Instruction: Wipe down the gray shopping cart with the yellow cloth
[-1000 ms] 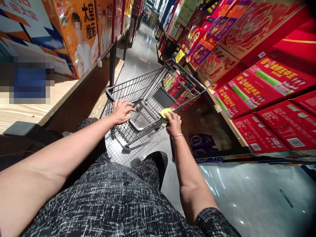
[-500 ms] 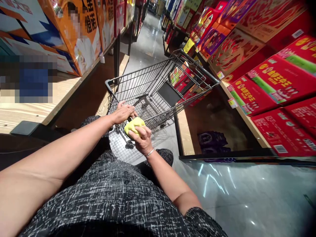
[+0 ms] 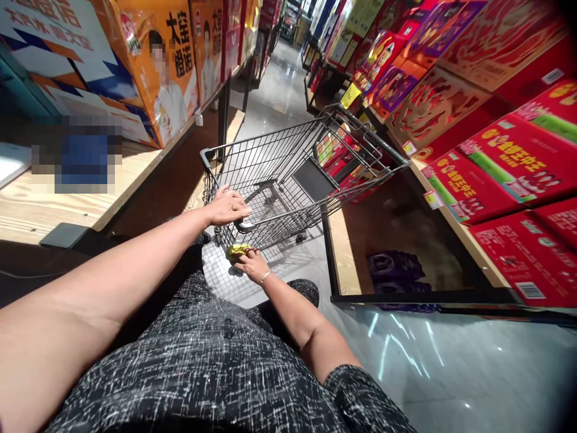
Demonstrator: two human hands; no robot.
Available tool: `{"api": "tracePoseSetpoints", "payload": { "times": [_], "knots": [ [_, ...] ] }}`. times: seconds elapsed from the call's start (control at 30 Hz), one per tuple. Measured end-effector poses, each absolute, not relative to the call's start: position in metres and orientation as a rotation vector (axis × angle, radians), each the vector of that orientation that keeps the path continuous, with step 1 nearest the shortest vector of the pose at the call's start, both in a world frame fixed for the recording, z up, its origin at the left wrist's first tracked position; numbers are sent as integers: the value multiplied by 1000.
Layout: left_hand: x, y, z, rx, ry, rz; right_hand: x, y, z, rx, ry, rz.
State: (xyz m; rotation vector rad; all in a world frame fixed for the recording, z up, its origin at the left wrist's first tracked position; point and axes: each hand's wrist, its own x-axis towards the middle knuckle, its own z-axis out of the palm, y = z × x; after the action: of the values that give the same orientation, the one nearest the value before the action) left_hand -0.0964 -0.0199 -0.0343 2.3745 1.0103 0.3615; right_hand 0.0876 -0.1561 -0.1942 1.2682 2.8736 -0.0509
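Note:
A dark wire shopping cart [image 3: 270, 144] stands in the aisle, its near end close to my legs. My left hand [image 3: 226, 206] is closed over the top rim at that end, near the corner. Lower down, outside the basket wires, my right hand [image 3: 252, 263] holds a crumpled yellow cloth [image 3: 237, 251]. The cloth is bunched under the fingers, just below the cart's near corner. Whether it touches the wires there I cannot tell. A thin bracelet circles my right wrist.
On the left, orange and white boxes [image 3: 153, 78] stand on a wooden shelf [image 3: 103, 204]. Red boxes [image 3: 500, 162] fill the right shelf, with dark purple packages [image 3: 396, 270] beneath. The shiny floor [image 3: 277, 75] runs on beyond the cart.
My right hand has moved down with the yellow cloth, from beside the top rim to below it. My left hand stays on the rim. The view has shifted slightly.

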Motion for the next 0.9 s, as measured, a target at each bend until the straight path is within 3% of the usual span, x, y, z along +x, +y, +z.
{"api": "tracePoseSetpoints", "payload": {
  "times": [0.13,0.27,0.43,0.67,0.77,0.9],
  "knots": [
    [-100,-20,-36,2430,933,386,111,-149,-152,1371,3000,87],
    [-98,-21,-36,2460,947,374,134,-144,-109,1844,3058,381],
    [-93,-23,-33,2474,1056,345,121,-138,-120,2444,2879,489],
    [-96,-23,-30,2497,1099,248,99,-165,-191,2067,2644,-142],
    [-98,-23,-30,2500,1072,281,116,-166,-163,2077,2769,-91],
    [-98,-24,-33,2520,1072,324,135,-151,-89,2298,2985,316]
  ]
}}
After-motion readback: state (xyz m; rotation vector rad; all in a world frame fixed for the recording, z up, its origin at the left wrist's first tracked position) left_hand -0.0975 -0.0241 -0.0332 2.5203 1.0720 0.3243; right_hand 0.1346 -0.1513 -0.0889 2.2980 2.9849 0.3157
